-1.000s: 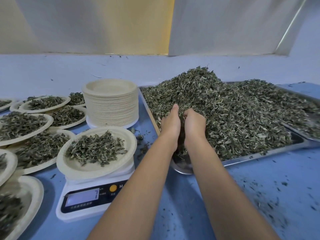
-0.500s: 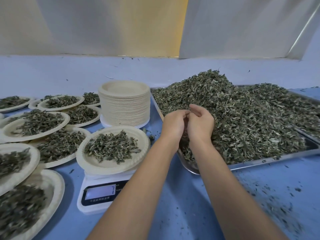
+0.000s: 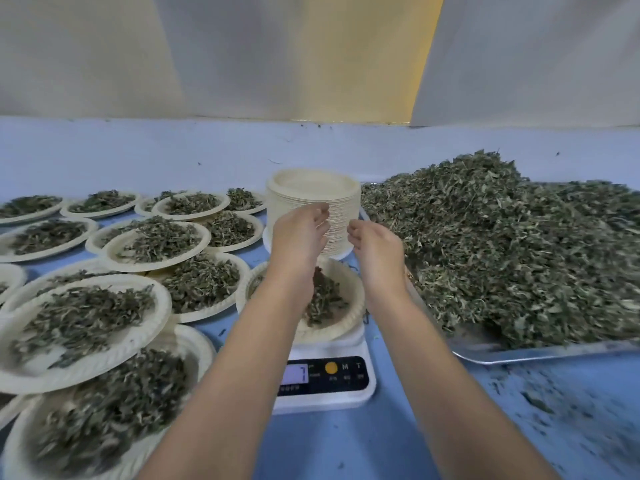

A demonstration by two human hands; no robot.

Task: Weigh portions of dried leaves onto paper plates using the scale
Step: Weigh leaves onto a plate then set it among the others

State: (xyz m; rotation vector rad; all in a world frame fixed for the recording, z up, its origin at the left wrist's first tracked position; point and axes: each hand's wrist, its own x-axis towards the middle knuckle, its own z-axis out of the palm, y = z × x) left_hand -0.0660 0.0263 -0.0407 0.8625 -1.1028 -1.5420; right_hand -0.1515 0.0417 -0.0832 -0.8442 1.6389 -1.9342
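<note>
A round, cream paper plate with a fluted rim sits flat, hollow side up, on the platform of a white digital scale near the middle of a blue table. It carries a loose mound of dried leaves, grey-green and curled, with the left forearm hiding part of them. Being round, the plate has no long axis. The scale runs front to back, and its dark panel, lit display and orange button face the person. The reading is too blurred to make out.

Both bare hands hover above the plate, palms turned toward each other and apart. The left hand and right hand have loosely curled, slack fingers. No leaf is seen gripped, though the palms themselves are turned from view. A small dark clump shows just under the left hand, over the plate.

Just behind the hands stands a tall stack of empty plates. To the right, a metal tray holds a large heap of leaves, its near corner just beside the scale. To the left, many filled plates overlap in rows. Leaf crumbs speckle the table at lower right.
</note>
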